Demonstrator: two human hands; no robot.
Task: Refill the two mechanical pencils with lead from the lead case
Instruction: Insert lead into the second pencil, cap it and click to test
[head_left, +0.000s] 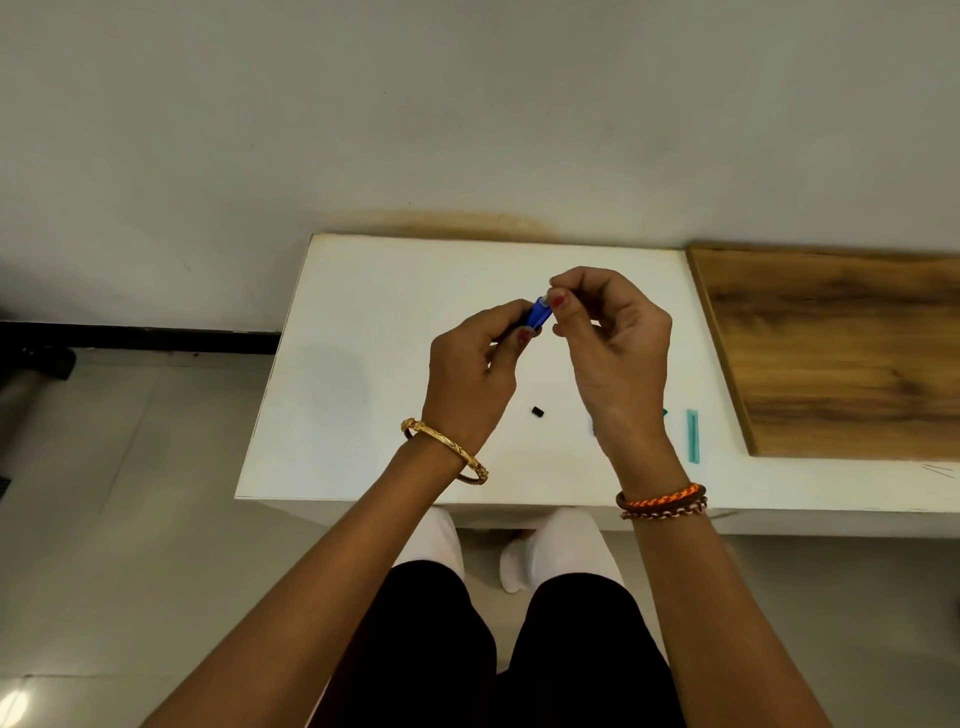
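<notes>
My left hand (470, 374) grips a blue mechanical pencil (537, 314) above the white table (363, 374), with most of its barrel hidden inside the fist. My right hand (613, 338) pinches at the pencil's upper end with thumb and forefinger; whether a lead is between them is too small to tell. A small black cap (538, 412) lies on the table below the hands. A teal object, pencil or lead case (692, 435), lies to the right, and something blue and teal is mostly hidden behind my right wrist.
A wooden board (841, 353) lies on the right part of the table. The table's back edge stands against a grey wall. My knees and a white-socked foot are under the front edge.
</notes>
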